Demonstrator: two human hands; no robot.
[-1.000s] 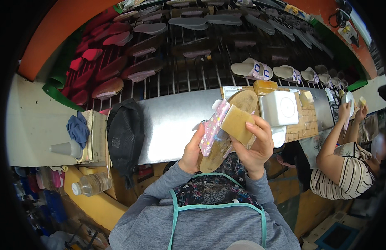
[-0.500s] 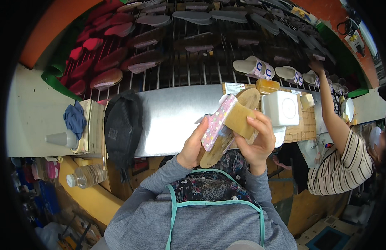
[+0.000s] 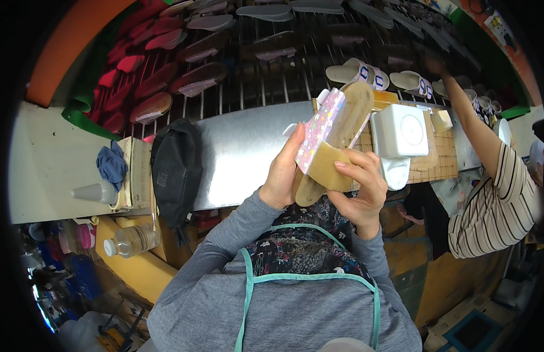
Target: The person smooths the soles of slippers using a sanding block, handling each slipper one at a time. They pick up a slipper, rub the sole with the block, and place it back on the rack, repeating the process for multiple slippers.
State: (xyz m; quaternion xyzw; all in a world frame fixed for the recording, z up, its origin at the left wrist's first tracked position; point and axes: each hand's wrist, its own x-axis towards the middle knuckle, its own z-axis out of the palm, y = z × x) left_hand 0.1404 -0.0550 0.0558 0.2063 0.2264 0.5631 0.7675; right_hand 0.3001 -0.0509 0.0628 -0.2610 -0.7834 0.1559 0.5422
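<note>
Brown sole-shaped form with a pink patterned strap along its left side, held aslant above the near edge of a metal worktop. The left hand gripped the form from the left, its thumb along the strap; its other fingers were largely hidden behind. The right hand pinched a tan pad between thumb and bent fingers, nearly closed; the pad lay across the form and covered part of its surface.

To the right, a white container stood near the right hand on a gridded board, with an amber block behind it. A black bag lay at the worktop's left end; beyond it were a blue cloth, a grey cone and, lower, a clear bottle. Across the back, a barred rack bore rows of soles and strapped sandals. At right, a co-worker's bare arm reached over the rack, hiding part of the sandal row.
</note>
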